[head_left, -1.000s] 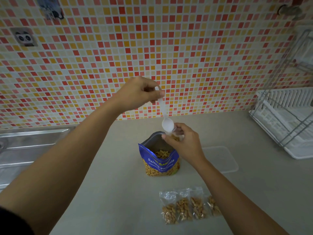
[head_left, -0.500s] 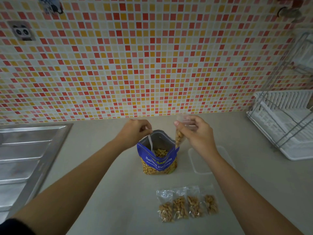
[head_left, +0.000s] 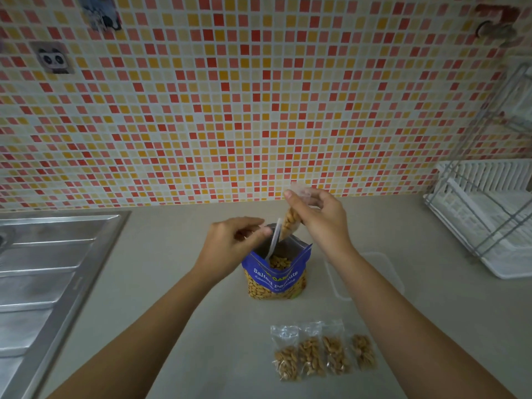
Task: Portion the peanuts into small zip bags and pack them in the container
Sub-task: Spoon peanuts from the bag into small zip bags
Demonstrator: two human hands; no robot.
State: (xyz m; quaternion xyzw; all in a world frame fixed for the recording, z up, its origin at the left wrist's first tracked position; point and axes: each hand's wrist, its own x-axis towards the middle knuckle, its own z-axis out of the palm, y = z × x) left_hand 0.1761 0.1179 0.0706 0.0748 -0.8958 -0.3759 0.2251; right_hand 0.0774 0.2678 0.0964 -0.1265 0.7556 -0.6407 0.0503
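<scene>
Four filled zip bags [head_left: 324, 351] lie in a row on the worktop [head_left: 172, 283]. Right hand [head_left: 319, 217], grip clamped on a fifth bag [head_left: 289, 223], holds it over the peanut pouch [head_left: 276, 272], probably to catch spills; left hand [head_left: 236, 240] pinches the spoon [head_left: 273, 240] dipping inside. Container [head_left: 383, 272] waits just beside.

Glossy blue foil peanut pouch [head_left: 275, 279]; clear plastic zip bags [head_left: 322, 351]; matt grey counter [head_left: 178, 326]; brushed steel sink [head_left: 43, 272]; glazed mosaic tiles [head_left: 259, 96].

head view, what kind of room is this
Most likely a home kitchen counter: a steel sink at the left, a white dish rack at the right, and a mosaic tile wall behind the worktop.
</scene>
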